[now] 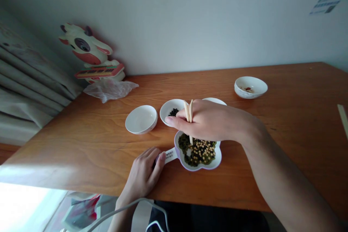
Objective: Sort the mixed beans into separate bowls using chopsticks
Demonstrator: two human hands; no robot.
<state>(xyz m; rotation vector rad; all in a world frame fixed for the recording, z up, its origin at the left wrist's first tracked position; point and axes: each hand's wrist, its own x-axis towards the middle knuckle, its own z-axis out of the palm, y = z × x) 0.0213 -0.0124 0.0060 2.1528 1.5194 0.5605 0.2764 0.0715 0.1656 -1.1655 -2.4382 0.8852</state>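
My left hand [146, 170] is closed around the handle of a white, scallop-edged dish [189, 166] with a lilac rim. Small green beans, dark beans and pale yellow beans [202, 149] lie mixed in the dish. Above it, my right hand [201, 117] grips a pair of chopsticks [188, 110], their tips pointing down among the beans. Just behind is a white bowl [164, 110] with some black beans [173, 112], partly covered by my right hand. Another white bowl [216, 100] shows only its far rim behind that hand; its contents are hidden.
An empty-looking white bowl [141, 119] stands left of the bean bowl. Farther back on the right sits a white bowl [250, 87] with a few reddish bits. A toy cow with a keyboard [95, 58] and a crumpled plastic bag [111, 88] occupy the back left. A cable [130, 204] crosses my left forearm.
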